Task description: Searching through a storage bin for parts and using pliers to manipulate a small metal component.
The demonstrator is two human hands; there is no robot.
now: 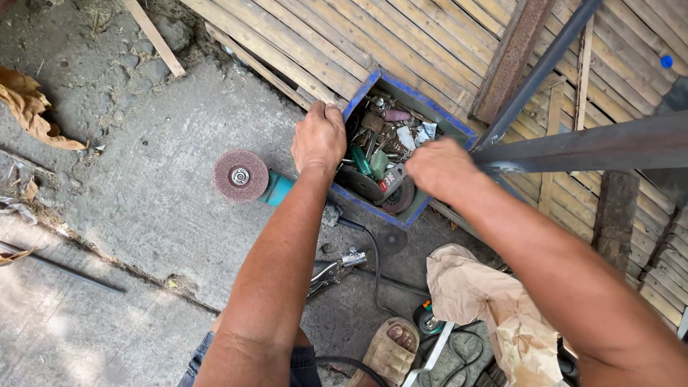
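Angle grinder [251, 179] lies left of the toolbox [410, 215]; locking pliers [331, 272] before it

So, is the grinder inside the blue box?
No, the grinder lies on the concrete beside the blue box, under the left hand.

A blue-rimmed toolbox [363, 92], a teal grinder [276, 189] with maroon disc [240, 175], crumpled tan paper [494, 301].
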